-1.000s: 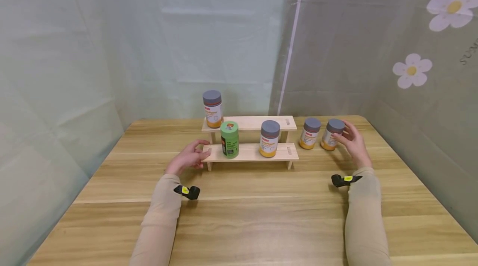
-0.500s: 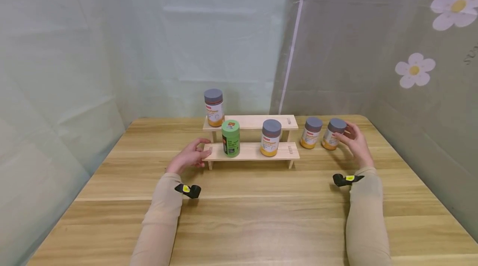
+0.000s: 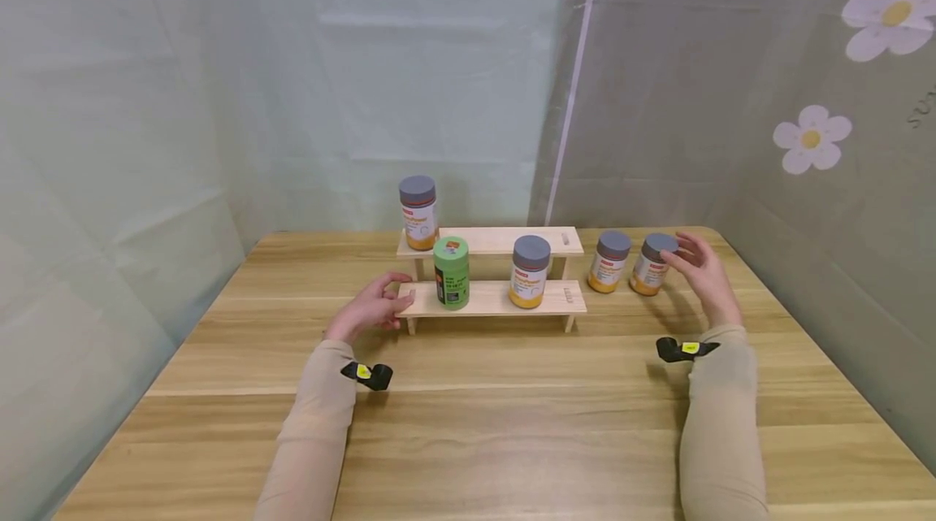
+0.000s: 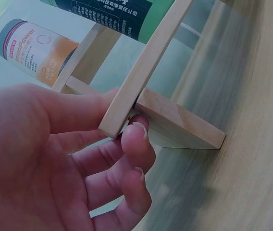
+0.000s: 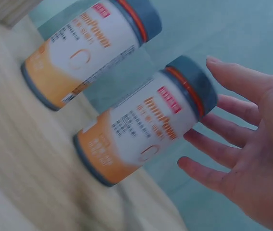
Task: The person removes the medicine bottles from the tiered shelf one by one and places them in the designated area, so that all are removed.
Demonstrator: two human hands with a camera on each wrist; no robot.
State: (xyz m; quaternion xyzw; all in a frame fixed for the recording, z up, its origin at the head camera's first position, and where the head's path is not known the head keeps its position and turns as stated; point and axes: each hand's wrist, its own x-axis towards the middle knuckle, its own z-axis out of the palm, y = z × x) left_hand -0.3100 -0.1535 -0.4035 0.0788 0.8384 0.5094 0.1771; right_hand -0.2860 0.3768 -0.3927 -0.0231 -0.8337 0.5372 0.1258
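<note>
- what are the hands doing?
- left hand (image 3: 369, 310) pinches the left end of the rack (image 3: 488, 301); right hand (image 3: 708, 281) spreads wide by the farther jar (image 3: 649, 271), right of the rack.
- touching?
- hard to tell.

A pale wooden two-tier rack (image 3: 488, 303) stands level at the centre of the head frame. Right of centre, a grey-lidded, white-and-orange jar (image 3: 648, 271) stands upright and closed on the bench (image 3: 512, 423).
</note>
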